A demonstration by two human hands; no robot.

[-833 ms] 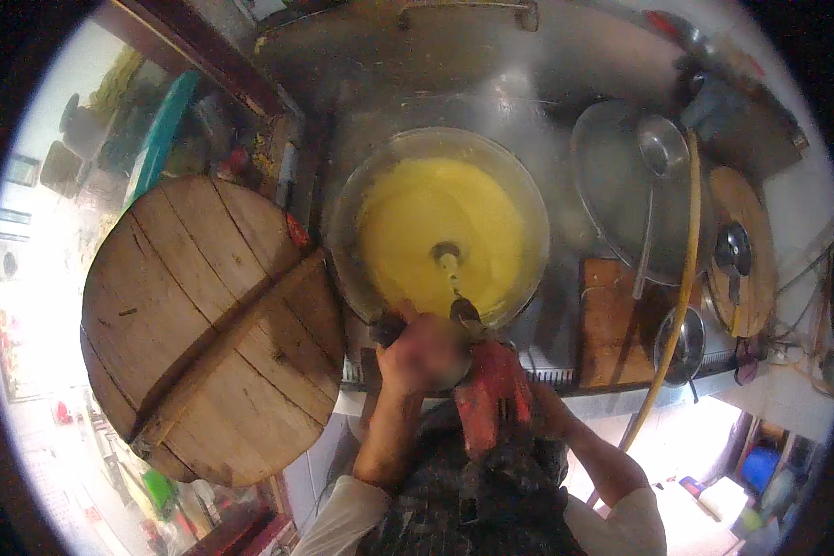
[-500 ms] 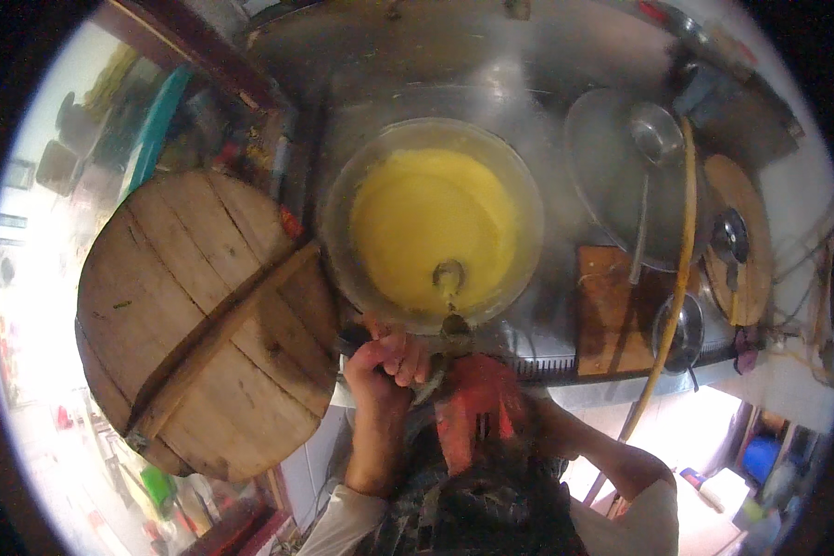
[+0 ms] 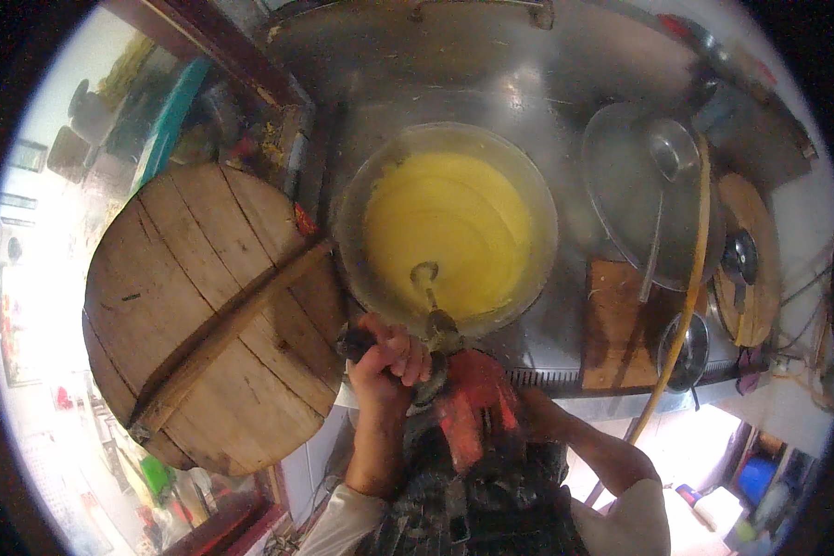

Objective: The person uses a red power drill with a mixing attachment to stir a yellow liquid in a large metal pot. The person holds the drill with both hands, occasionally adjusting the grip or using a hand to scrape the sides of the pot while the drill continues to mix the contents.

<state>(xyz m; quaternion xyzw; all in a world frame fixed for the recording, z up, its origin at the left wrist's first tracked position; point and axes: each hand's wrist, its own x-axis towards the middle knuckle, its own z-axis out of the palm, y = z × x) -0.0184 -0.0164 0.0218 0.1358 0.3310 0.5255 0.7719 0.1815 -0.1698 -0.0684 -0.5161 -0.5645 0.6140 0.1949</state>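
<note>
A red power mixer (image 3: 477, 403) stands between my arms, its shaft (image 3: 442, 327) reaching over the near rim of a large round pot (image 3: 545, 236). The mixing end (image 3: 424, 271) dips into thick yellow batter (image 3: 454, 213), which shows curved swirl marks. My left hand (image 3: 389, 357) is closed round the mixer's black side handle (image 3: 354, 343). At the mixer's right side my right hand (image 3: 534, 414) grips its body; the red housing hides most of those fingers.
A round wooden lid (image 3: 204, 361) with a crossbar lies at the left. Right of the pot are a wide basin (image 3: 612, 176) with a ladle (image 3: 669, 157), a wooden board (image 3: 612, 361), a long yellow pole (image 3: 684, 324) and a small pan (image 3: 684, 357). A metal counter surrounds the pot.
The mixing end has shifted left in the batter, and the shaft now leans more to the left. New swirl lines show. Both hands keep their hold while the whole view shifts slightly.
</note>
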